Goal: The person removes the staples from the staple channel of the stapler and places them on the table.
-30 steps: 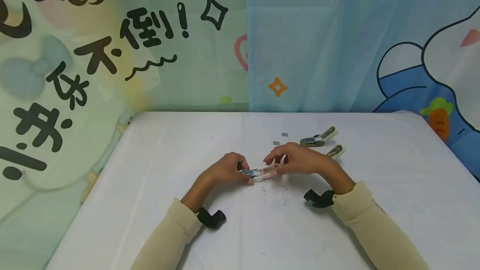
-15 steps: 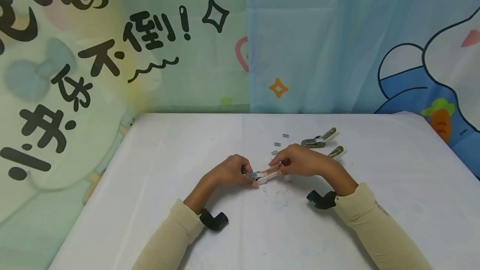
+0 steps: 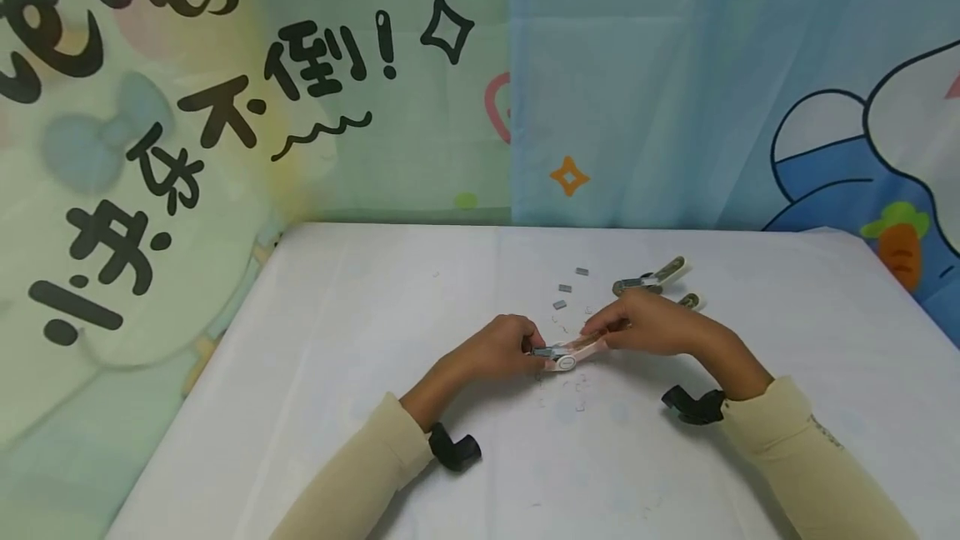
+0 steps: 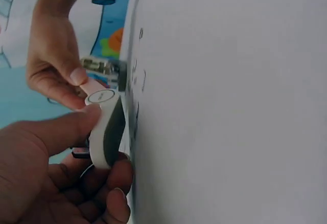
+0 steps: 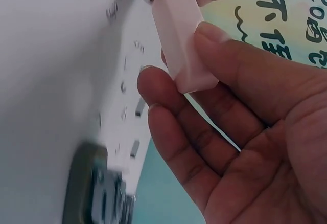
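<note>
A small pink and white stapler [image 3: 566, 363] is held between both hands over the white table. My left hand [image 3: 501, 348] grips its broad end, where metal shows; in the left wrist view the thumb presses the white rounded part [image 4: 104, 124] and the fingers curl beneath. My right hand [image 3: 663, 323] pinches the other end, a pale pink handle [image 5: 179, 37], between thumb and fingers. Whether the stapler touches the tabletop, I cannot tell. Loose staples [image 3: 580, 407] lie scattered on the near side of it.
Behind my right hand lie two olive-green staplers, one in plain sight [image 3: 648, 282] and a second [image 3: 690, 301] partly hidden by the hand. Short grey staple strips [image 3: 565, 288] rest farther back on the white table [image 3: 375, 290]. A printed curtain [image 3: 637, 90] hangs behind.
Both hands and the stapler have shifted a little to the right, staying together. The head view has also turned slightly. Both hands keep their hold on the stapler.
</note>
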`<state>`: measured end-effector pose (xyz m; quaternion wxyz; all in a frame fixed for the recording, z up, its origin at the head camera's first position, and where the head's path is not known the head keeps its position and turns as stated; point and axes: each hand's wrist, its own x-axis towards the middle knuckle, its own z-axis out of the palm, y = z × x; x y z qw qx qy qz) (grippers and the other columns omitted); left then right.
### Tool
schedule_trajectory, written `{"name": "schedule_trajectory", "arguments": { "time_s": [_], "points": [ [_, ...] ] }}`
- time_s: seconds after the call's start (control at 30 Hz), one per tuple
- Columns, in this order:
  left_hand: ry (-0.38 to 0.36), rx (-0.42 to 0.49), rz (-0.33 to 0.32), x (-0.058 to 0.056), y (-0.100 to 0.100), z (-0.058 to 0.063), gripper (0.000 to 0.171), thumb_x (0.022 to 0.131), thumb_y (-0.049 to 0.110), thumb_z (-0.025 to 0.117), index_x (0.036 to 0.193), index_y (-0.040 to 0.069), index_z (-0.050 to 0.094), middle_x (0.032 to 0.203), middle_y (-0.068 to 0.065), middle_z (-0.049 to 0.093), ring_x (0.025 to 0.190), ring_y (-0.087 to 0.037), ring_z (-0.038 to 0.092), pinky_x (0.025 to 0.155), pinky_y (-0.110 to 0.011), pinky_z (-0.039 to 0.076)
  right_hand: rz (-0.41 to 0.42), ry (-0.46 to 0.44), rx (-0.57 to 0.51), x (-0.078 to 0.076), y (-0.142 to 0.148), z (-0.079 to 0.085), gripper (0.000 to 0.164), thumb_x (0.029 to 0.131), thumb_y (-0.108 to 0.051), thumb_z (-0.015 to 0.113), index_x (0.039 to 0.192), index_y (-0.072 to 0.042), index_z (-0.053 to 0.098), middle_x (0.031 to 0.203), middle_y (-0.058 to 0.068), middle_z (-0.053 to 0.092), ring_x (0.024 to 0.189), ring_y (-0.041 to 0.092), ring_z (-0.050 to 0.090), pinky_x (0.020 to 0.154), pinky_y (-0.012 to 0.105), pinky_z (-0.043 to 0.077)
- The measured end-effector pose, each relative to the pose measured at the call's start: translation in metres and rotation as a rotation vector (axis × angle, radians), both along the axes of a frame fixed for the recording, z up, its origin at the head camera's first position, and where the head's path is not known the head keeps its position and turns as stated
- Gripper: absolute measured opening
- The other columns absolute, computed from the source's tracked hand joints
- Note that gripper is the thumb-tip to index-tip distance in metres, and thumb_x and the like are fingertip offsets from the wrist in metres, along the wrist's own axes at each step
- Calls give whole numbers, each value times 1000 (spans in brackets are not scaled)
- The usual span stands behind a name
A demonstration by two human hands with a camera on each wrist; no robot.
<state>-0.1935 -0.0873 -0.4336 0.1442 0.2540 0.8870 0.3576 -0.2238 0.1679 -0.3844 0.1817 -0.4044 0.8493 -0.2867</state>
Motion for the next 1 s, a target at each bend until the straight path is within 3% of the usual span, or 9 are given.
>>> {"name": "schedule_trajectory", "arguments": {
  "time_s": [0.1,0.3,0.5,0.7,1.0],
  "points": [
    [0,-4,-40,2,11,5,14,87,15,74,93,3,70,72,4,58,63,-6,49,55,-20,40,-30,7,6,4,11,3,23,87,-1,69,109,-7,74,106,3,71,94,15,64,75,29,51],
    [36,-10,-104,3,32,8,15,87,16,75,94,3,71,72,6,59,65,-5,48,57,-18,40,-95,-19,16,16,34,10,24,88,-5,70,111,-7,73,110,6,70,87,9,60,69,28,49],
    [141,-40,-95,0,51,9,16,87,18,76,95,5,73,76,8,60,69,-4,49,59,-16,40,-110,64,-3,21,51,17,26,87,-1,70,112,-7,73,113,7,69,96,13,64,72,31,51],
    [240,-117,-100,-1,64,12,20,87,25,76,97,9,73,81,11,59,71,-2,48,60,-15,39,-122,87,8,22,64,23,26,87,-6,72,112,-8,73,113,9,69,97,11,63,71,29,52],
    [209,-177,-134,1,79,20,19,87,26,76,96,10,74,75,11,58,68,-3,47,57,-15,36,-163,33,26,23,80,18,25,87,-9,72,112,-6,73,113,11,69,97,4,59,66,27,49]
  ]
}}
